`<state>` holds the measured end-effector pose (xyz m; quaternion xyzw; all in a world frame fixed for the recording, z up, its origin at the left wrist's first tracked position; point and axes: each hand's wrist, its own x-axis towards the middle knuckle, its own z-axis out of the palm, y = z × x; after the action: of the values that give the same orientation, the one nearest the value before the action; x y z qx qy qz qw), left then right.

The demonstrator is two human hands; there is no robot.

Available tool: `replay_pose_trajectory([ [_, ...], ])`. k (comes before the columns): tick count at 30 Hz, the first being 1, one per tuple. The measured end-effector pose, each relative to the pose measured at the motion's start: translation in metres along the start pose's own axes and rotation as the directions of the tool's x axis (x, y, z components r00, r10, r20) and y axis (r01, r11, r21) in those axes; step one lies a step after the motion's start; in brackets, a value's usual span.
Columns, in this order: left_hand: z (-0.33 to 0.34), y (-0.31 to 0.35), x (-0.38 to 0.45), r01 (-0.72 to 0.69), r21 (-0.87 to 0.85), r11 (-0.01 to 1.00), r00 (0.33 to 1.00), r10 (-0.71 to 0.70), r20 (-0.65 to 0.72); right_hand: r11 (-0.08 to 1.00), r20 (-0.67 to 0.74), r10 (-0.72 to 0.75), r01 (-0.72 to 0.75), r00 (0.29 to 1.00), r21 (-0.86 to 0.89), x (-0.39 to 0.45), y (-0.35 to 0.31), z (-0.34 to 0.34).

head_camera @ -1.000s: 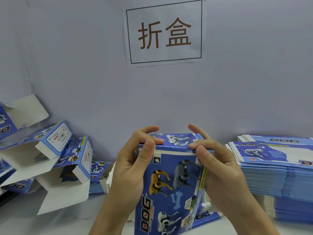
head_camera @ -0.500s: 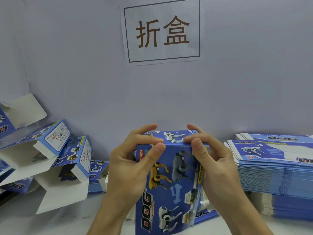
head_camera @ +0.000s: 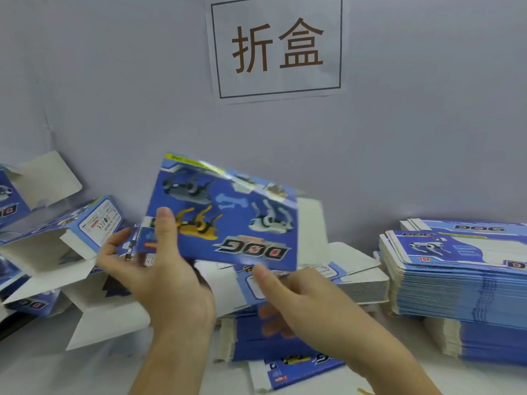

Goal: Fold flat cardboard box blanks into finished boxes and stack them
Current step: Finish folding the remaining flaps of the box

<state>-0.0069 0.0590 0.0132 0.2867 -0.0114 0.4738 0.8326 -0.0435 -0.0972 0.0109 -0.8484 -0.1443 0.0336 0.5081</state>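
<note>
Above the table [head_camera: 34, 374], both hands, left [head_camera: 159, 269] and right [head_camera: 299, 292], gripping the tilted box [head_camera: 228, 212].

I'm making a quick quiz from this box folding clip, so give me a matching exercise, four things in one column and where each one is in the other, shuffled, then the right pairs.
Things:
1. box
2. sign
3. stack of flat blanks
4. pile of folded boxes

Places:
A. on the wall, top centre
B. on the table, far left
C. held up in both hands, the left hand and the right hand
D. on the table, far right

Pairs: 1-C, 2-A, 3-D, 4-B
</note>
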Motion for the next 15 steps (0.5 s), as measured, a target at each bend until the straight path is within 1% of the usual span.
replay_pose_trajectory([
  [1, 0.002, -0.004, -0.005, 0.092, 0.016, 0.996, 0.995, -0.093, 0.034, 0.992, -0.086, 0.045, -0.034, 0.995, 0.117, 0.003, 0.002, 0.003],
  [2, 0.004, -0.009, -0.011, 0.195, 0.056, 0.979, 0.976, -0.2, 0.085, 0.955, -0.167, 0.081, -0.029, 0.983, 0.296, 0.007, 0.006, 0.003],
  [3, 0.005, -0.014, -0.018, 0.295, 0.115, 0.948, 0.939, -0.31, 0.149, 0.872, -0.242, 0.095, 0.036, 0.966, 0.489, 0.011, 0.01, 0.001],
  [4, 0.006, -0.018, -0.025, 0.379, 0.192, 0.905, 0.881, -0.416, 0.225, 0.759, -0.329, 0.094, 0.146, 0.939, 0.635, 0.014, 0.013, -0.003],
  [5, 0.006, -0.02, -0.032, 0.435, 0.291, 0.852, 0.799, -0.514, 0.311, 0.655, -0.433, 0.093, 0.273, 0.896, 0.705, 0.016, 0.017, -0.009],
  [6, 0.005, -0.021, -0.037, 0.456, 0.408, 0.791, 0.698, -0.602, 0.388, 0.583, -0.533, 0.09, 0.389, 0.842, 0.713, 0.017, 0.022, -0.018],
  [7, 0.004, -0.021, -0.041, 0.421, 0.536, 0.732, 0.599, -0.668, 0.441, 0.537, -0.612, 0.08, 0.483, 0.786, 0.691, 0.017, 0.027, -0.028],
  [8, 0.003, -0.021, -0.044, 0.345, 0.643, 0.683, 0.536, -0.706, 0.463, 0.512, -0.665, 0.063, 0.548, 0.745, 0.662, 0.015, 0.032, -0.037],
  [9, 0.003, -0.02, -0.046, 0.253, 0.714, 0.653, 0.532, -0.71, 0.461, 0.51, -0.689, 0.037, 0.579, 0.724, 0.636, 0.013, 0.037, -0.045],
  [10, 0.004, -0.018, -0.044, 0.174, 0.743, 0.646, 0.581, -0.677, 0.452, 0.532, -0.692, 0.008, 0.583, 0.722, 0.614, 0.011, 0.041, -0.052],
  [11, 0.004, -0.015, -0.04, 0.12, 0.737, 0.665, 0.647, -0.616, 0.45, 0.577, -0.677, -0.028, 0.565, 0.736, 0.59, 0.009, 0.045, -0.058],
  [12, 0.005, -0.012, -0.035, 0.088, 0.711, 0.698, 0.699, -0.552, 0.455, 0.635, -0.643, -0.076, 0.534, 0.762, 0.558, 0.007, 0.048, -0.063],
  [13, 0.005, -0.009, -0.028, 0.067, 0.676, 0.734, 0.729, -0.499, 0.469, 0.695, -0.589, -0.134, 0.499, 0.797, 0.517, 0.005, 0.051, -0.067],
  [14, 0.005, -0.006, -0.022, 0.052, 0.654, 0.754, 0.735, -0.472, 0.486, 0.749, -0.519, -0.19, 0.465, 0.833, 0.472, 0.004, 0.053, -0.068],
  [15, 0.003, -0.004, -0.017, 0.039, 0.648, 0.761, 0.715, -0.474, 0.514, 0.797, -0.441, -0.239, 0.434, 0.865, 0.42, 0.003, 0.054, -0.068],
])
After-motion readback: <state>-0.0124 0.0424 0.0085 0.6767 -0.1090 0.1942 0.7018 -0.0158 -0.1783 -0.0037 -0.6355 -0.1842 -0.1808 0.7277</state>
